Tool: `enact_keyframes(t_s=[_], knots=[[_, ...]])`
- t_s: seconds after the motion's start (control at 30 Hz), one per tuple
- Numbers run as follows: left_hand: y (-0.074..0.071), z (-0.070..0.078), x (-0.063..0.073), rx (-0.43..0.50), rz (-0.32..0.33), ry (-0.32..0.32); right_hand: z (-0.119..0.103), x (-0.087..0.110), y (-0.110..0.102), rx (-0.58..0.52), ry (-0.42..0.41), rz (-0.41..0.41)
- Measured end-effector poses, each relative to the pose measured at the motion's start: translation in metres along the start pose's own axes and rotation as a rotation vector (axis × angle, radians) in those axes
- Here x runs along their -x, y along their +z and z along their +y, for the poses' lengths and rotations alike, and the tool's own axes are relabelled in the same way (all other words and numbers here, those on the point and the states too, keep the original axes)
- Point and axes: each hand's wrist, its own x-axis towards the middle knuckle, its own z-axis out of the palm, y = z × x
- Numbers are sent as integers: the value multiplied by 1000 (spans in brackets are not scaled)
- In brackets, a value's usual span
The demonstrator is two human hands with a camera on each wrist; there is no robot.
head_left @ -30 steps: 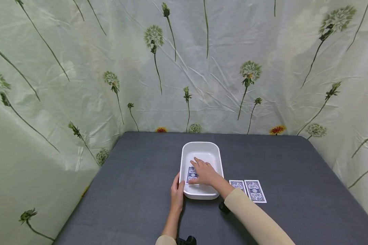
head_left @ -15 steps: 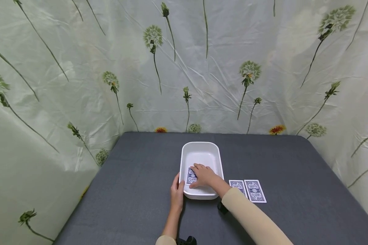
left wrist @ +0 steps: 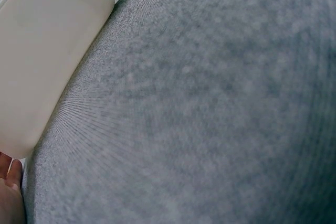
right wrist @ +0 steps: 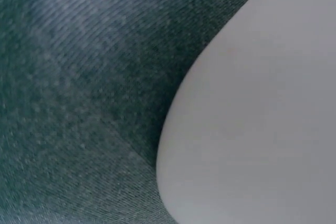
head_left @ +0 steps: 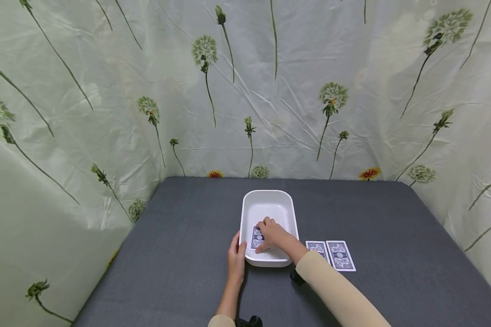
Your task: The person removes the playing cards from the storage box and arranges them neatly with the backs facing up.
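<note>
In the head view a deep white tray (head_left: 270,262) stands on the grey table, and a blue-backed playing card (head_left: 257,238) lies face down inside it. My right hand (head_left: 275,236) reaches over the tray's right side and spans the card, fingers bent at its far end and thumb at its near end. The palm hides the card's right part. My left hand (head_left: 236,261) grips the tray's left wall near the front corner, thumb by the rim. In the left wrist view, fingertips of the left hand (left wrist: 10,192) show at the tray's outer wall (left wrist: 52,61).
Two more face-down playing cards lie side by side right of the tray: the left card (head_left: 317,247), partly behind the right sleeve, and the right card (head_left: 340,255). The grey table (head_left: 180,254) meets a flower-printed curtain (head_left: 286,109) at the back.
My right hand's fingers have drawn in from spread to bent over the card. The card has shifted slightly right and nearer. The left hand and tray stay in place.
</note>
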Motion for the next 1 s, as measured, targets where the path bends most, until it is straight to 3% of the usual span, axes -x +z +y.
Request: enact_keyframes(t_s=[0.67, 0.87, 1.0], knots=[[0, 2, 2, -13, 3, 11, -1, -8, -2, -20, 62, -90], [0, 1, 1, -10, 5, 2, -3, -10, -3, 8, 44, -113], [-1, 8, 2, -9, 5, -6, -5, -9, -2, 45, 30, -100]])
